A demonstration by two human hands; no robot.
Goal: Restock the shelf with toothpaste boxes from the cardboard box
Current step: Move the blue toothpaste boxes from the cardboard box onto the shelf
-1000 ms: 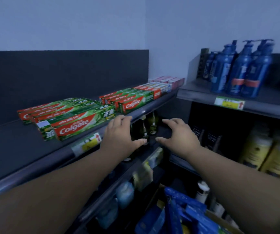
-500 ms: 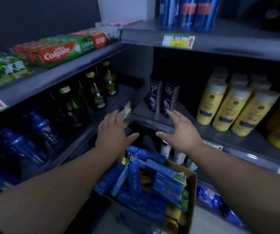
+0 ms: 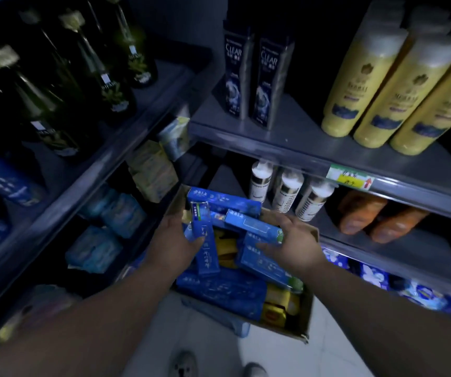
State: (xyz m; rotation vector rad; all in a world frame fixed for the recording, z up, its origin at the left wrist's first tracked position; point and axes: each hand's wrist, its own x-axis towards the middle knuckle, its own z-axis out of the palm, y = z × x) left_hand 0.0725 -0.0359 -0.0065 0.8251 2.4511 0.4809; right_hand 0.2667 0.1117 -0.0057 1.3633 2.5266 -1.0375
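A cardboard box (image 3: 308,308) sits on the floor below me, full of blue toothpaste boxes and some yellow packs. My left hand (image 3: 174,244) is inside it and grips a blue toothpaste box (image 3: 202,227) that stands tilted on end, green end up. My right hand (image 3: 296,242) holds a second blue toothpaste box (image 3: 251,225) lying crosswise, fingers over its top and thumb under it. More blue boxes (image 3: 219,291) lie loose beneath both hands. The toothpaste shelf is out of view.
Shelves close in on the left and right. Dark green bottles (image 3: 115,85) stand upper left, two Clear bottles (image 3: 251,77) and yellow bottles (image 3: 382,83) on the right shelf, white-capped bottles (image 3: 287,191) below. My shoes (image 3: 183,364) show on the white floor.
My view has dropped from the top toothpaste shelf to the floor box. Both hands went down into it, open before, and now each holds a blue toothpaste box.
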